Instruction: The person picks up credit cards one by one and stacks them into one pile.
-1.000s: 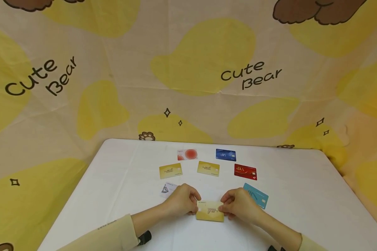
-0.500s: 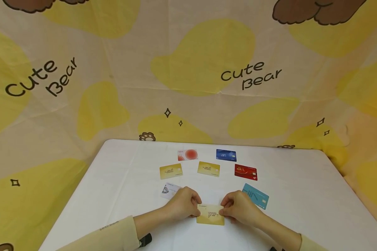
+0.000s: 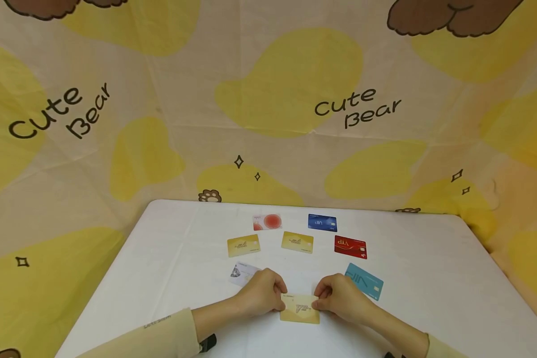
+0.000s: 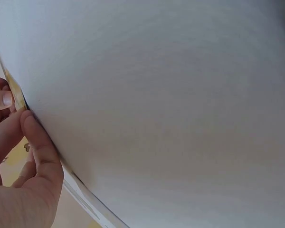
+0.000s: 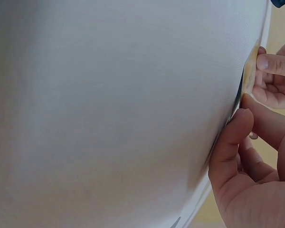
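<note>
A pale gold card (image 3: 299, 313) is held between both hands over the near middle of the white table. My left hand (image 3: 263, 293) pinches its left edge between thumb and fingers. At the opposite edge, my right hand (image 3: 340, 297) does the same. Both wrist views show the gold card (image 4: 16, 90) nearly edge-on, with thumb and fingertips on it. Partly behind the left hand lies a white card (image 3: 241, 272) with a dark diamond-like print. A teal card (image 3: 368, 282) lies just beyond the right hand, which covers its near corner.
Farther back on the white table (image 3: 179, 278) lie two gold cards (image 3: 243, 245), a red card (image 3: 351, 247), a blue card (image 3: 322, 223) and a white card with red circles (image 3: 267, 222). A patterned yellow cloth (image 3: 268, 99) hangs behind the table's far edge.
Both hands have drawn the gold card slightly toward the near edge, and its printed face shows a little more fully. The cards lying on the table have stayed in place.
</note>
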Demonstrator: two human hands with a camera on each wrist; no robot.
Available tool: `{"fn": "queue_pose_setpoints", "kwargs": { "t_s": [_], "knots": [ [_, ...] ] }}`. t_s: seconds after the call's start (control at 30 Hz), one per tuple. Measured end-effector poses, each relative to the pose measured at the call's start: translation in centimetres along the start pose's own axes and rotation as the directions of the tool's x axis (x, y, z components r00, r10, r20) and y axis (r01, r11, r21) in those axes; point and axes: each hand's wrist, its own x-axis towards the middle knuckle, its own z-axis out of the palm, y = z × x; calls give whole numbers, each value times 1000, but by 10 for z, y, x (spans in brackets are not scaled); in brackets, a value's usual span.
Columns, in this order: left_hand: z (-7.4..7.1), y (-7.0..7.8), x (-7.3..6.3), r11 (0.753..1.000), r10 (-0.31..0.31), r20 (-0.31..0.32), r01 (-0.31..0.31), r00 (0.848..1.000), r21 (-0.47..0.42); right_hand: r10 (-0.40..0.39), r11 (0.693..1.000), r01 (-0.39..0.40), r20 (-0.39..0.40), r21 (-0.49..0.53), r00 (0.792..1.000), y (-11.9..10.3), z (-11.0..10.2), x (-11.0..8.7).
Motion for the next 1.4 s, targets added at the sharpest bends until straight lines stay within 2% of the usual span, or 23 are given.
{"fn": "queue_pose_setpoints", "kwargs": {
  "t_s": [0.4, 0.6, 0.9, 1.23, 1.4],
  "knots": [
    [-1, 1, 1, 999, -17, 2, 17, 1000, 36, 5, 998, -6, -9, -65, 1000, -2, 0, 2],
    [-4, 2, 0, 999, -34, 15, 34, 999, 13, 6, 999, -5, 8, -46, 1000, -1, -3, 2],
    [-27, 3, -5, 995, 55, 12, -56, 998, 79, -15, 997, 11, -40, -80, 999, -8, -12, 3],
    [-55, 6, -17, 987, 79, -50, -71, 996, 144, -1, 997, -8, -127, -71, 992, -28, -19, 6],
    [-70, 4, -22, 987, 83, -94, -69, 992, 147, 25, 997, -37, -175, -62, 984, -35, -20, 10]
  ]
}}
